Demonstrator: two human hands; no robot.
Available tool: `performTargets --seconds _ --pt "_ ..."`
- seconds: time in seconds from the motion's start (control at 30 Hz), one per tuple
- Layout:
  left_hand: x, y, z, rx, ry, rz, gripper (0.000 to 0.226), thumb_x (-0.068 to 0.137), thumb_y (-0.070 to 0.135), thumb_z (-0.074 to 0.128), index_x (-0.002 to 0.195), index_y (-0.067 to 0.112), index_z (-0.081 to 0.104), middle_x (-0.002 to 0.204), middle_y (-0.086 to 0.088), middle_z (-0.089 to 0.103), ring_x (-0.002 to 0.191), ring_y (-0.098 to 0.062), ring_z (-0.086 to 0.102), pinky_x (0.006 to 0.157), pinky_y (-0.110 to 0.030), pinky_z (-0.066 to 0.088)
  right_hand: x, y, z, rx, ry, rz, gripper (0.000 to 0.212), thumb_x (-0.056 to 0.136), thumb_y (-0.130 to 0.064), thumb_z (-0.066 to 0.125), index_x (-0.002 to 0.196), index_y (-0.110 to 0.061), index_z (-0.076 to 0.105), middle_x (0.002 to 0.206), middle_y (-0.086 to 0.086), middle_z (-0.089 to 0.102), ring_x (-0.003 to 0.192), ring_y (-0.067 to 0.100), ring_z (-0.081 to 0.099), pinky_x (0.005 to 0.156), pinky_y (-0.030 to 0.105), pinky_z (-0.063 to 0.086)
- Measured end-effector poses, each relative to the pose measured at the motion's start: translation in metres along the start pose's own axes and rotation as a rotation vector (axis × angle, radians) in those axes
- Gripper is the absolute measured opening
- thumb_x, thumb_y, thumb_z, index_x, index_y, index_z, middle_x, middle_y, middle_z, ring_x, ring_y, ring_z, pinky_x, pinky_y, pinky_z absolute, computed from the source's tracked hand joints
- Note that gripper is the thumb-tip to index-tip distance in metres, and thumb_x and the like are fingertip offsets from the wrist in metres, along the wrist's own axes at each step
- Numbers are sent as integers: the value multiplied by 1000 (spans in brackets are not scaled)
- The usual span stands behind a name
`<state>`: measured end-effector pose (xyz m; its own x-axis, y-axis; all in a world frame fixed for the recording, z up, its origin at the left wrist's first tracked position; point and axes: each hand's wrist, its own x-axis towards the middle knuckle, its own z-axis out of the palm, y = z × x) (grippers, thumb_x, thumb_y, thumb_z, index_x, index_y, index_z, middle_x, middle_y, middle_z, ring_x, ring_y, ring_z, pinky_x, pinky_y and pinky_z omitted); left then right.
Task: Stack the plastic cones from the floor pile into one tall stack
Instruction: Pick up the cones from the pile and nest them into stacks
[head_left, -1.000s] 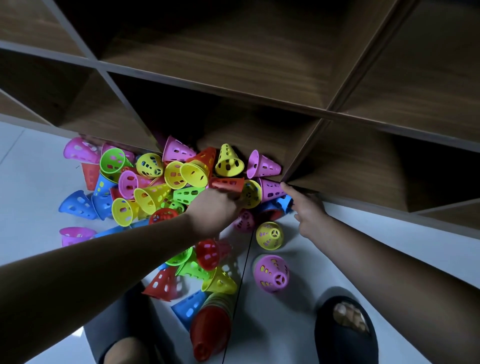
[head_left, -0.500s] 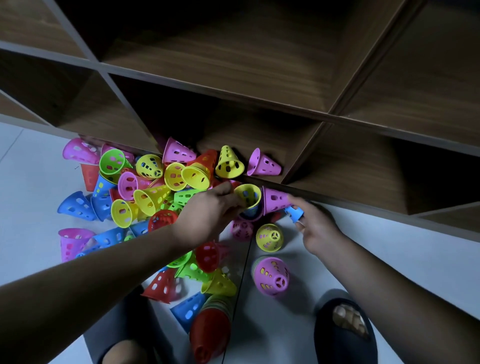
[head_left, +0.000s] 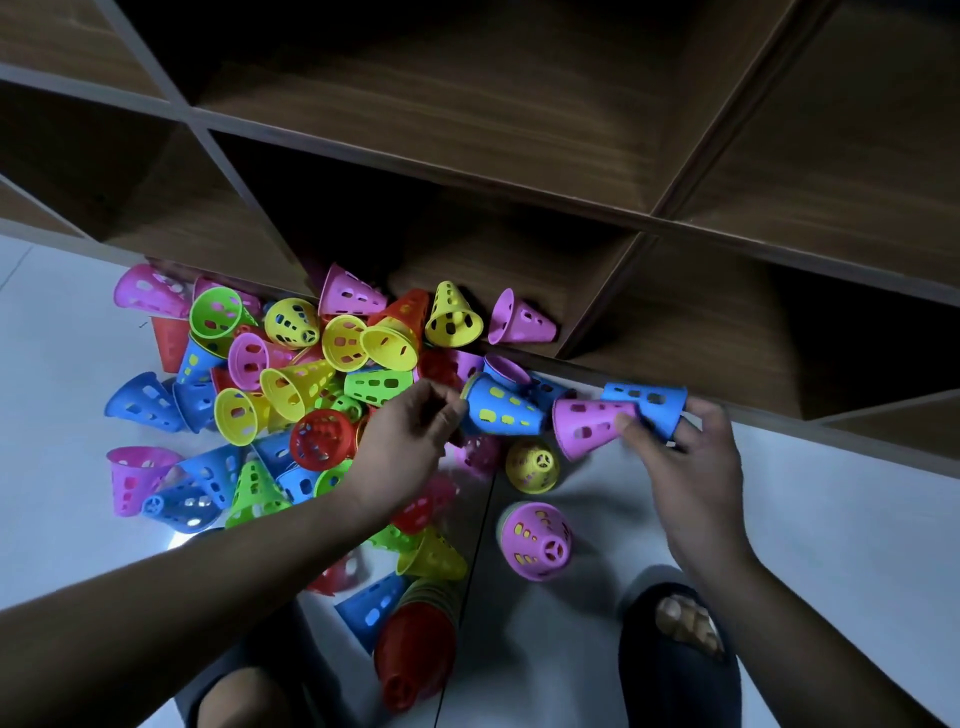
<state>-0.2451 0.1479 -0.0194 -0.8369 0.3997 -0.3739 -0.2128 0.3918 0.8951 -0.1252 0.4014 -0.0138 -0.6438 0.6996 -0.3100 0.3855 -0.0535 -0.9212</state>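
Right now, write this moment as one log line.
left hand pinches yellow-lined blue cone | right hand holds pink cone, plain blue cone | stack lies on floor

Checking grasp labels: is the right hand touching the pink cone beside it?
Touching. Head view: right hand grips the pink cone, thumb on its narrow end.

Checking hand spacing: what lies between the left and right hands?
Head view: a blue perforated plastic cone pinched by the left hand, then a pink perforated plastic cone gripped by the right hand.
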Motion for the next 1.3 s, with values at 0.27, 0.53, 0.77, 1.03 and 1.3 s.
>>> performTargets --seconds 0.27,0.53,0.77,1.03,1.3 --pt "0 -5 -9 -266 120 -192 20 110 17 55 109 0 65 74 -4 69 72 -27 56 71 -44 49 -14 9 14 -229 -219 -100 59 72 -16 95 118 -29 61 112 -15 78 105 0 73 92 28 56" --pt "-1 -9 7 -370 45 -301 23 110 21 54 103 5 68 75 -5 65 71 -19 55 70 -34 45 -11 20 13 -278 -197 -165 33 77 -18 92 98 -28 70 83 -11 74 82 6 70 72 13 50" --pt "-12 -10 20 -420 0 -372 20 112 17 51 109 3 65 70 -6 65 58 -12 57 53 -23 48 1 31 10 -453 -174 -225 27 89 -29 82 110 -33 66 99 -13 70 91 7 67 81 28 54" --pt "-11 -11 27 -200 -39 -328 19 111 23 54 111 10 68 75 -2 71 65 -15 64 61 -31 52 42 79 -11 -1254 -150 -414 69 83 -56 76 139 -23 53 141 4 44 122 34 51 96 49 46" --pt "-2 -11 55 -110 -133 -246 19 111 25 52 110 14 69 83 -6 74 69 -13 63 63 -26 52 55 103 -48 -1465 -77 -390 74 82 -41 76 146 -14 49 143 13 52 124 36 48 96 49 42"
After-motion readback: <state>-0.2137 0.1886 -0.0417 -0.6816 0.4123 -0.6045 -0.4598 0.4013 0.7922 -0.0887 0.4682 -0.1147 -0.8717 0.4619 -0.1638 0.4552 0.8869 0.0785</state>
